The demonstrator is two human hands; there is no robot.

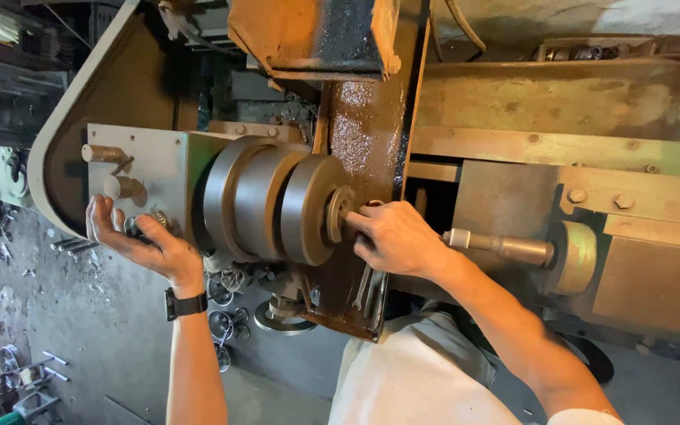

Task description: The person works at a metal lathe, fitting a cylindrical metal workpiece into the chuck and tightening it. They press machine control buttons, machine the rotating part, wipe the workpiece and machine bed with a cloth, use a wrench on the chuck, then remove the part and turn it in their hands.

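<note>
Item: old lathe, green paint worn, heavily oiled; view rotated, the headstock (159,169) at left and the tailstock (631,260) at right. A large grey chuck (265,206), stepped in three discs, is mounted on the headstock face. A small round metal workpiece (338,212) is seated at the centre of the chuck face, between the chuck and the oil-stained carriage (367,142) behind it. The right hand (395,240) is laid against this workpiece, the fingers (360,224) curled closed around its rim, the thumb side hidden; a firm grip or a mere steadying touch cannot be told. The left hand (139,240), a black wristwatch (186,304) at the wrist, is spread open with palm up beneath a small knurled knob (147,223) on the headstock panel; its fingers are open and nothing is held, though the fingertips appear to touch the knob. Two stub levers (112,169) stand above it. The tailstock centre (497,245) points toward the chuck, well apart from the workpiece. Loose metal parts (230,323) lie on the floor below. Step judged in hand: seating or checking of the workpiece in the chuck, the machine being set from the panel. Next move is judged to call for the workpiece being held true while the chuck is secured, the fingers being withdrawn before any rotation.
</note>
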